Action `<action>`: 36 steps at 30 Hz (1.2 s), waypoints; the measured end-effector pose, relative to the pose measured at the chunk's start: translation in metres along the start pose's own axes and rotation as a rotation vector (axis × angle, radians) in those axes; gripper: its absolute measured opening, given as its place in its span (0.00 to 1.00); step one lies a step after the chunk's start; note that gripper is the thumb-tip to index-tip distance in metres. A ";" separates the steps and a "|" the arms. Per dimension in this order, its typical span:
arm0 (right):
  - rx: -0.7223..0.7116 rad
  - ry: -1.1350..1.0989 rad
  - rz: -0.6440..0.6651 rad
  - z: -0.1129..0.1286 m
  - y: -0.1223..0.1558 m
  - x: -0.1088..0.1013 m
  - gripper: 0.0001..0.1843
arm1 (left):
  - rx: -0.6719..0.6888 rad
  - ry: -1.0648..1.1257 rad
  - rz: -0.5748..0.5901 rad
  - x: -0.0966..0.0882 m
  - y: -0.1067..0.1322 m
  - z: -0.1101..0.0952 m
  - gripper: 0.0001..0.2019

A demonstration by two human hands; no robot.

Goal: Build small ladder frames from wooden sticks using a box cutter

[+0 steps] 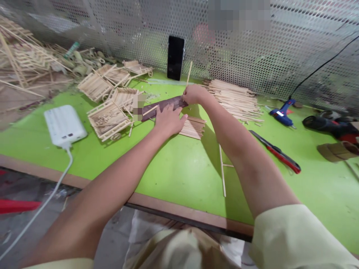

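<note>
My left hand (169,120) lies with fingers spread over a dark brown strip (164,105) and the left end of a row of thin sticks (193,127) set side by side. A short pale stick (150,111) rests by its fingertips. At the strip's right end, my right hand (195,94) is closed, with a thin bamboo stick (190,71) rising from its fingers. Its fingertips are partly hidden, so I cannot tell whether they also grip the strip. Under my right forearm lie joined sticks (222,170).
Small stick-built carts (109,117) and a white power bank (65,125) are on the left. A phone (175,58) leans against the mesh at the back. A stick pile (234,101), blue glue gun (283,113), red-black cutter knife (276,152) and bamboo ring (336,151) lie to the right.
</note>
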State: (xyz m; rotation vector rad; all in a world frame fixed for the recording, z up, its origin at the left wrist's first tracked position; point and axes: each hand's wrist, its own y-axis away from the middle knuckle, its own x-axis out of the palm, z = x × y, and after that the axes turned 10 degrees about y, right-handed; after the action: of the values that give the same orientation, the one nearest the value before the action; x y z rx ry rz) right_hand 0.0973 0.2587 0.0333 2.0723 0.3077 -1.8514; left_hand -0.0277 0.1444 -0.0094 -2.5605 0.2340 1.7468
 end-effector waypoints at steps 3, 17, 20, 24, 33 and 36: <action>0.049 -0.055 -0.066 -0.015 0.009 -0.010 0.18 | 0.011 -0.011 -0.002 0.000 0.001 0.002 0.35; -0.180 -1.034 0.202 -0.081 0.157 -0.021 0.28 | 0.307 0.111 -0.297 -0.008 0.009 -0.008 0.22; -0.248 -1.120 0.266 -0.082 0.177 -0.019 0.29 | 0.299 0.097 -0.310 -0.011 0.010 -0.009 0.23; -0.288 -1.057 0.347 -0.083 0.197 -0.023 0.31 | 0.278 0.025 -0.342 -0.013 0.010 -0.006 0.29; -0.233 -0.781 0.353 -0.081 0.216 -0.032 0.28 | 0.321 0.025 -0.363 -0.017 0.008 -0.001 0.22; -0.240 -0.756 0.350 -0.079 0.216 -0.028 0.27 | 0.301 0.021 -0.345 -0.016 0.009 0.000 0.20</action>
State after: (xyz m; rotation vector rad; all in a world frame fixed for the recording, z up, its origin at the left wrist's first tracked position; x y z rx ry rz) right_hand 0.2489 0.0939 0.0916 1.0718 -0.0317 -2.0767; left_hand -0.0346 0.1372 0.0064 -2.2463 0.0446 1.4399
